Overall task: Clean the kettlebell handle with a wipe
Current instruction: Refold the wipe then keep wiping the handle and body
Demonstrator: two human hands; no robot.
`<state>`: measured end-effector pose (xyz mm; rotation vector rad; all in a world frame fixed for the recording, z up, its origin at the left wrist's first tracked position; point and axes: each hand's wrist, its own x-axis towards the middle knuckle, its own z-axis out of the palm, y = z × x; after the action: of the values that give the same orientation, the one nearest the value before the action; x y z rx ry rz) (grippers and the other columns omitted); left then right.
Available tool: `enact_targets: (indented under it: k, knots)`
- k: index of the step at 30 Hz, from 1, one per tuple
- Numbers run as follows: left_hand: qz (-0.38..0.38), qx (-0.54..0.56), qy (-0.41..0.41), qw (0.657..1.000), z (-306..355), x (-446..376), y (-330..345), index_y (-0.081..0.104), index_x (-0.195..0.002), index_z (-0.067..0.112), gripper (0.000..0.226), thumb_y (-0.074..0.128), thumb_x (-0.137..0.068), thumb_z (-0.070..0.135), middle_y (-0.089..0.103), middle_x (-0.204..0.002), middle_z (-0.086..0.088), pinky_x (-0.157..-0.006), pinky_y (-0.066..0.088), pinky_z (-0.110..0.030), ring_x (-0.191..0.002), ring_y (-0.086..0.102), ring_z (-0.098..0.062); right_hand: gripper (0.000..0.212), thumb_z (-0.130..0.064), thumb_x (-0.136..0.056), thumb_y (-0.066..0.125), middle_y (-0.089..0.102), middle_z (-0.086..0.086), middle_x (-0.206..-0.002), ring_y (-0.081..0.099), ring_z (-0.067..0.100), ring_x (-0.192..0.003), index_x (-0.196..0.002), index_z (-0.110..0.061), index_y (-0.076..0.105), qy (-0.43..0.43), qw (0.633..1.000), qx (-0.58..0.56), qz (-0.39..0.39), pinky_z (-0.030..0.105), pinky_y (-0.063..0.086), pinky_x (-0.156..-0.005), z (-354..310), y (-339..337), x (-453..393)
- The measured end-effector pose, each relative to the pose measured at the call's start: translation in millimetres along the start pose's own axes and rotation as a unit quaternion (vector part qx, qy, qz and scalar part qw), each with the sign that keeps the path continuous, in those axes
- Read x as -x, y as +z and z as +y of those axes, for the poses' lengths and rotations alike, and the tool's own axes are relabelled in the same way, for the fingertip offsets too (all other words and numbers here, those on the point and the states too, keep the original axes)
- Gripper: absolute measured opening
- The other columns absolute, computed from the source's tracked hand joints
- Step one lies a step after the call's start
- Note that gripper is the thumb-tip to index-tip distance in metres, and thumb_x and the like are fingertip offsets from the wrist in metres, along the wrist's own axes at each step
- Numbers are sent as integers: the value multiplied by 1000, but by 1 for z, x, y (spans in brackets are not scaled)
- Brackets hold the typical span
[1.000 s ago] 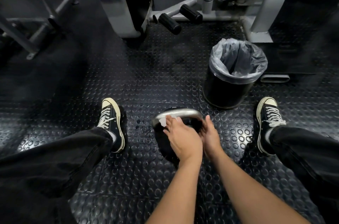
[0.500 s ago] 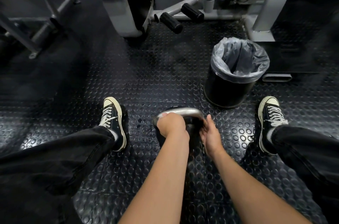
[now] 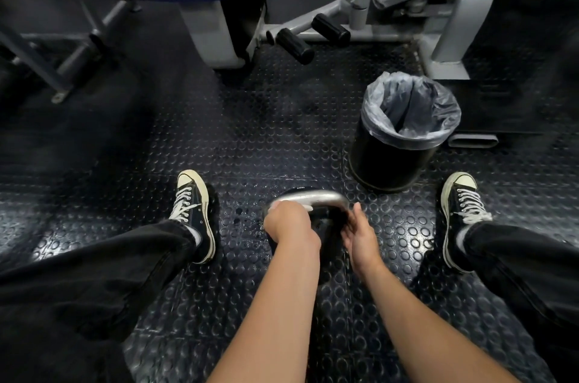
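Two bare hands worked at a black kettlebell (image 3: 316,227) that stood on the dark studded rubber floor (image 3: 250,138), between the person's spread legs. Left hand (image 3: 289,222) was curled shut over the left end of the silver metal handle (image 3: 322,196), gripping it through a white wipe (image 3: 308,208); only a small edge of the wipe showed past the knuckles. Right hand (image 3: 360,233) lay loosely spread against the right side of the kettlebell, just below the handle's right end, fingers (image 3: 355,215) pointing up and somewhat blurred; whether they truly pressed the metal could not be told. Both forearms bare.

Black canvas sneakers with white laces and toe caps sat to either side: left shoe (image 3: 194,207), right shoe (image 3: 462,207), below black trouser legs. Round black waste bin with a grey plastic liner (image 3: 404,131) stood beyond the kettlebell, toward the right, apart from it. Grey steel gym machine frame (image 3: 454,6) with black foam rollers (image 3: 294,45) stood at the far edge.
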<state>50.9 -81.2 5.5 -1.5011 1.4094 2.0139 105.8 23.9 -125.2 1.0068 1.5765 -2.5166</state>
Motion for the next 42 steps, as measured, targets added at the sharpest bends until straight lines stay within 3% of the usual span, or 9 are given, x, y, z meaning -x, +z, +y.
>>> enact_targets:
  k: [2,7,11,16,19,24,37,40,42]
  knots:
    - [14,-10,24,1000,-5,1,-1,54,-83,2,32,31,-104,8,65,-49,-5,-91,53,-40,-59,47,-16,36,-46,-106,39,78,-15,-96,71,-5,-92,-107,-24,68,5,1000,3,0,14,49,-78,0,0,1]
    - [-23,26,-23,999,-8,-4,1,55,-126,-1,31,35,-103,8,65,-122,-15,-61,45,-24,-82,58,-18,36,-47,-105,42,78,-13,-97,72,-2,-93,-107,-24,69,1,1000,5,5,20,48,-83,-2,2,4]
    - [-27,33,-5,999,-5,-10,-4,52,-129,3,35,33,-100,1,60,-92,-6,-54,35,-25,-75,53,-17,39,-48,-105,41,78,-9,-103,72,2,-98,-109,-23,70,4,1000,11,6,22,49,-86,-3,1,4]
    - [-43,13,10,999,-8,-14,-7,51,-133,2,39,32,-98,0,68,-83,-4,-84,39,-32,-95,58,-24,42,-52,-103,42,77,-6,-109,71,5,-105,-111,-23,72,5,1000,16,5,26,48,-93,-2,0,5]
    - [-49,25,-18,998,-6,-21,-5,56,-122,1,34,30,-100,2,64,-93,-9,-63,39,-29,-82,59,-22,41,-50,-104,41,78,-7,-108,70,6,-107,-108,-23,72,3,1000,18,-1,26,48,-94,-3,0,6]
    - [-47,39,10,998,-2,-16,-15,49,-82,12,27,34,-105,11,56,-40,0,-51,28,-25,-57,40,-15,41,-51,-104,42,78,-10,-105,71,0,-99,-104,-25,73,-4,1000,25,4,28,46,-98,0,0,4]
    - [-27,55,5,998,-8,-20,-16,53,-103,7,18,35,-102,8,54,-74,-3,-51,34,-24,-60,48,-14,43,-52,-103,43,77,-6,-109,71,3,-102,-109,-22,73,4,1000,25,1,25,46,-94,4,-4,-1]
    - [-53,67,7,996,-14,-20,-14,56,-114,4,25,34,-103,6,63,-90,-10,-66,49,-27,-76,60,-20,42,-51,-103,42,78,-6,-108,72,1,-98,-108,-22,72,3,1000,26,-2,23,47,-88,3,-5,-2]
    - [-77,68,-6,995,-13,-16,-11,47,-136,-3,39,28,-102,-2,60,-122,-20,-102,47,-37,-112,61,-31,41,-50,-104,41,78,-8,-104,72,0,-95,-106,-22,72,4,1000,25,-3,22,47,-86,4,-4,-3]
